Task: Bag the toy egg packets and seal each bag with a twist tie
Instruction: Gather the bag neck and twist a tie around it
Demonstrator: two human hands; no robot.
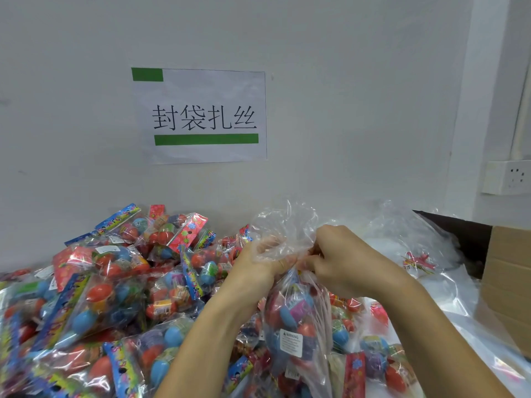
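Both hands met at the gathered neck of a clear plastic bag (290, 320) held upright above the heap of toy egg packets (94, 297). The left hand (260, 264) had its fingers curled round the neck from the left, partly veiled by the loose film that flared up above the grip. The right hand (334, 258) closed in from the right, its fingers bent and pinching at the same bunched spot — so the two hands touched or nearly touched there. Something thin and yellowish showed at the pinch, too small to tell whether it was a twist tie.

Below the neck the bag hung full of coloured eggs, red, blue and purple, with a white warning label (291, 343) facing the camera. It hung over the right part of the heap, its lower end among the loose packets.

The heap spread leftward from the bag and back to the white wall (86, 110). Above the bag and a little to its left, a paper sign (201, 116) with green bars and black characters was stuck to the wall. To the right of the bag lay a pile of empty clear bags (416, 245), and beyond them a cardboard box (508, 282) — above it, a wall socket (508, 176).
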